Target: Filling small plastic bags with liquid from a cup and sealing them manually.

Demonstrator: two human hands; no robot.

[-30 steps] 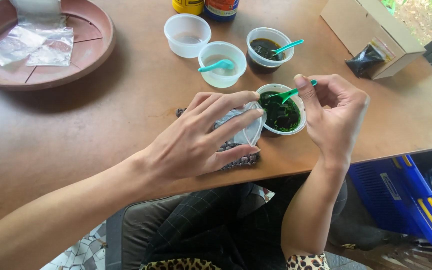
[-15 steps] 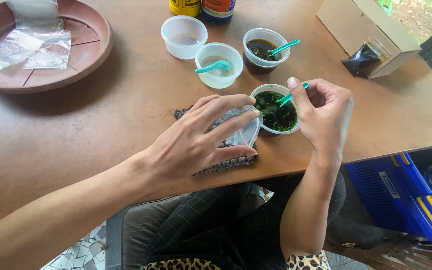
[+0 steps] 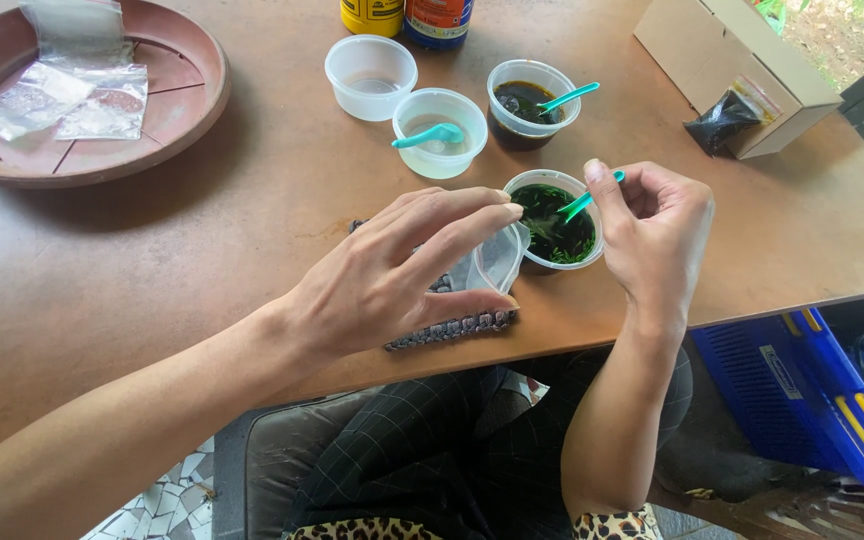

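Two hands work over a small cup of dark green food at the near edge of a brown tabletop (image 3: 152, 300).

The right hand (image 3: 657, 235) pinches the handle of a teal spoon (image 3: 582, 203) between thumb and fingertips, the spoon's bowl dipped into the clear plastic cup (image 3: 555, 222) of green shreds in dark liquid. The left hand (image 3: 402, 275) is spread, its fingers closed lightly on a small clear plastic bag (image 3: 492, 262) held just beside the cup, above a dark patterned cloth (image 3: 452, 328). Farther back stand three more clear cups: one with dark liquid and a teal spoon (image 3: 530, 103), one pale with a teal spoon (image 3: 439, 132), one nearly empty (image 3: 370, 76). A round brown tray (image 3: 187, 95) with clear bags lies at the far left; a cardboard box (image 3: 732, 70) sits far right.
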